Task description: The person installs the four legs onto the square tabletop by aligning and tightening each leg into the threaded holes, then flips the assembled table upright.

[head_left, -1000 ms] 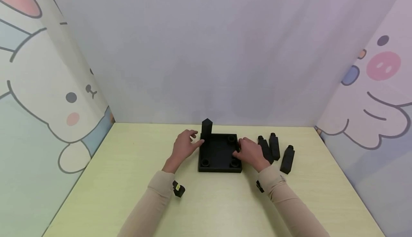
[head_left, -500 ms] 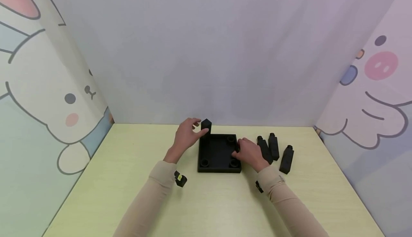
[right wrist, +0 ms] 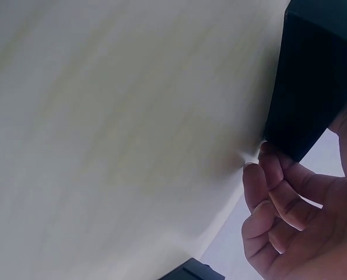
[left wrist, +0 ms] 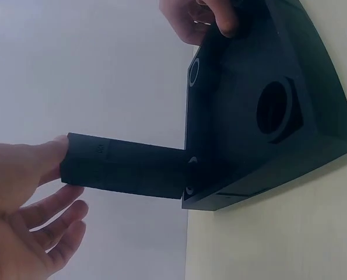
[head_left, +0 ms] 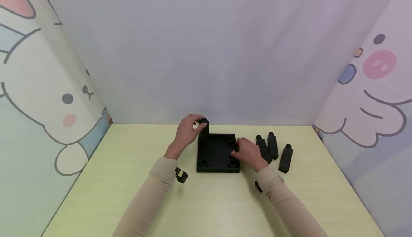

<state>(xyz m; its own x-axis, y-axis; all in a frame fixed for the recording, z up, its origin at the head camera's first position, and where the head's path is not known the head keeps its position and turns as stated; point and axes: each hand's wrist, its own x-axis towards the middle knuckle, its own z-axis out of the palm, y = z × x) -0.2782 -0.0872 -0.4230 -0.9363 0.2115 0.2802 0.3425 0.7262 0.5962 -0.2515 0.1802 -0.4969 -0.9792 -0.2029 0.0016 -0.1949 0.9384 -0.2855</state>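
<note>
A black square tabletop [head_left: 219, 169] lies underside up, with raised walls and round sockets at its corners. One black table leg [head_left: 204, 130] stands upright in its far left corner; in the left wrist view the leg's [left wrist: 126, 167] lower end meets the socket. My left hand [head_left: 186, 132] pinches the leg's top between thumb and fingers, the other fingers loosely curled. On the right wall, my right hand [head_left: 249, 154] grips the tabletop, thumb inside and fingers outside. The right wrist view shows those fingers [right wrist: 278, 175] against the tabletop's outer side.
Several more black parts are about: two table legs [head_left: 272, 146] lie side by side right of my right hand, and a third leg [head_left: 285, 159] lies farther right. A pale curtain [head_left: 206, 69] rises behind the wooden table [head_left: 128, 165], with printed side walls.
My left hand has risen and moved in to the standing leg, and its thumb and fingers now close on the leg's top. The right hand has stayed on the tabletop.
</note>
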